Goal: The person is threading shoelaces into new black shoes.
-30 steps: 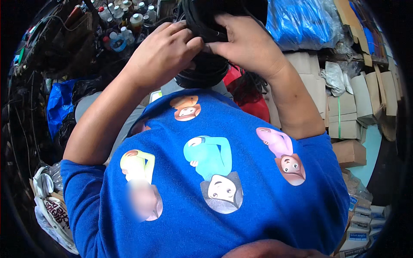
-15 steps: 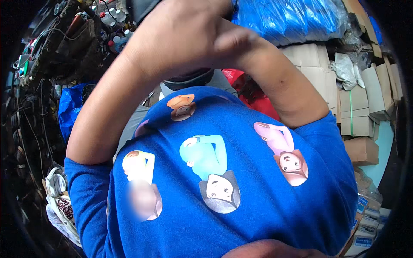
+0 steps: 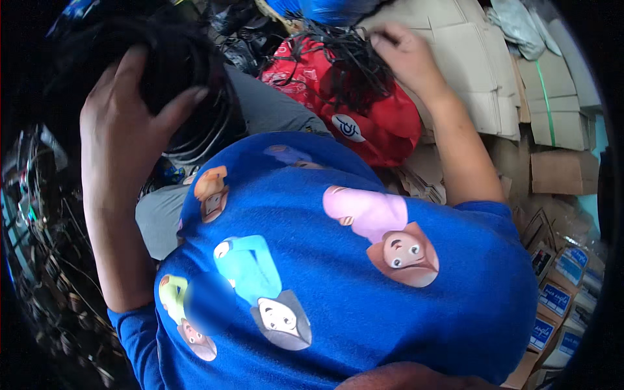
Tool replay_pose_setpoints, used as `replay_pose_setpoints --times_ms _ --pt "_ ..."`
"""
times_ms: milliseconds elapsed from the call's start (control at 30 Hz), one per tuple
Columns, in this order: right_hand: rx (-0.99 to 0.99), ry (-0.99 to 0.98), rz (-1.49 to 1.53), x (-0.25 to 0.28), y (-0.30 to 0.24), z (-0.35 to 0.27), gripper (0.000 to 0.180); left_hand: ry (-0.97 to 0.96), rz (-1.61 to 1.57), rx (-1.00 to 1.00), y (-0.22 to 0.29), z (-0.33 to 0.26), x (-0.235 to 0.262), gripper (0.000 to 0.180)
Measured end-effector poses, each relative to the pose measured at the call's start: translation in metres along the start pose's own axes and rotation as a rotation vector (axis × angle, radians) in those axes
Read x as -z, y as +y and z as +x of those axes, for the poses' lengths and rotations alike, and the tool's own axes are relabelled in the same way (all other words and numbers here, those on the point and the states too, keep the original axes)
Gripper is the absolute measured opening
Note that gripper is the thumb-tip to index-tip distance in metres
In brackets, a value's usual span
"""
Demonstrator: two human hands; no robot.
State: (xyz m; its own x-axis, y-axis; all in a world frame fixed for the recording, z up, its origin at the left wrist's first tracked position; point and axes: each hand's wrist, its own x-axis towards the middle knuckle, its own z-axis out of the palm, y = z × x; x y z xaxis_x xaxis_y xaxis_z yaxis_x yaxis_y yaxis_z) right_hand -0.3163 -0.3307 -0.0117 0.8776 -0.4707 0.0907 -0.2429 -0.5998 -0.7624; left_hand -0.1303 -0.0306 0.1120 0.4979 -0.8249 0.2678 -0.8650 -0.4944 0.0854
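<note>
Left hand (image 3: 123, 107), upper left of the frame: palm and spread fingers are clasped over a thick coil of black cable (image 3: 185, 78), thumb pressed against its right flank. The grip wraps the outside of the bundle, which probably keeps the loops together so that they do not spring apart. The coil sits just above the grey trouser leg (image 3: 273, 110) and appears to be carried by the hand rather than set down; its far side is lost in the dark rim of the picture.

Right hand (image 3: 406, 55), upper centre: the fingers are curled into a loose tangle of thin black cords (image 3: 351, 65) and seem to pinch a few strands, though the fingertips are partly hidden, so the exact hold cannot be made out. The tangle lies on a red bag (image 3: 383, 123) bearing a small round white emblem, which serves as a soft bed for it.

Surroundings: flattened and stacked cardboard boxes (image 3: 552, 123) fill the right side; small blue-labelled packets (image 3: 552, 299) stand in a row at the lower right; a blue plastic sack (image 3: 331, 10) shows at the top edge. The person's blue printed shirt (image 3: 338, 286) fills the lower centre. More dark wiring (image 3: 45, 273) crowds the left edge.
</note>
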Motion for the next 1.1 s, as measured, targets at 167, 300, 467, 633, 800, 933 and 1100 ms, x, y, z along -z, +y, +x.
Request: replay_pose_setpoints --times_ms 167,300,467,633,800,933,1100 --pt "-0.365 -1.047 -0.69 -0.05 0.189 -0.064 0.023 -0.288 0.197 0.15 0.011 -0.006 0.007 0.074" --pt "-0.488 -1.21 -0.616 -0.125 0.233 -0.128 0.021 -0.181 0.232 0.061 0.015 -0.001 0.006 0.07" --pt "-0.306 -0.877 -0.959 -0.104 0.226 -0.141 0.031 -0.246 0.282 0.112 0.012 -0.005 0.007 0.076" --pt "-0.684 -0.611 -0.84 -0.12 0.209 -0.13 0.046 -0.261 0.22 0.164 0.016 -0.007 0.012 0.076" --pt "-0.494 -0.547 -0.767 -0.171 0.174 -0.157 0.052 -0.178 0.291 0.034 0.02 -0.004 0.011 0.075" --pt "-0.416 -0.387 -0.774 -0.144 0.179 -0.17 0.05 -0.228 0.272 0.128 0.018 -0.009 0.011 0.073" --pt "-0.918 -0.475 -0.648 -0.127 0.242 -0.17 0.051 -0.174 0.206 0.079 0.013 -0.011 0.013 0.074"
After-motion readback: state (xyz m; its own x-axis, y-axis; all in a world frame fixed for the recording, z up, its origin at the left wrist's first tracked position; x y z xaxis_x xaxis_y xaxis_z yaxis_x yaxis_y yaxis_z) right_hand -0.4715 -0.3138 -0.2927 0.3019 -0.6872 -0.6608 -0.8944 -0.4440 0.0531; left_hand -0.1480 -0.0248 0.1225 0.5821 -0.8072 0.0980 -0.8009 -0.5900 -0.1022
